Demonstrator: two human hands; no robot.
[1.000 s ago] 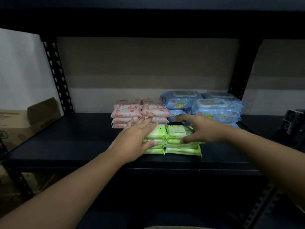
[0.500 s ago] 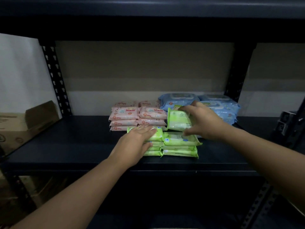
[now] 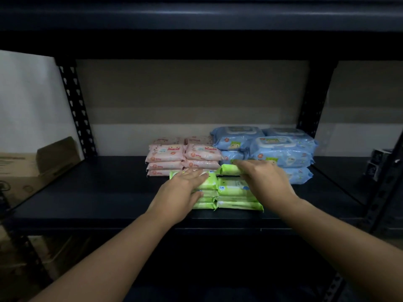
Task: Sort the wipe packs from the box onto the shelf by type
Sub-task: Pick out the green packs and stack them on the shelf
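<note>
Fingers point(image 3: 239, 163) of right hand point(image 3: 263, 179) partly hide green pack point(image 3: 229, 170).

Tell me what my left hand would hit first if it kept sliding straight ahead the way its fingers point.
Probably the pink wipe packs stacked just behind the green packs your left hand rests on, though depth is hard to judge.

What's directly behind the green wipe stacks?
Behind the green wipe stacks: pink wipe packs at back left, blue wipe packs at back right. The right hand, holding a green pack, covers part of the blue packs' lower front.
</note>
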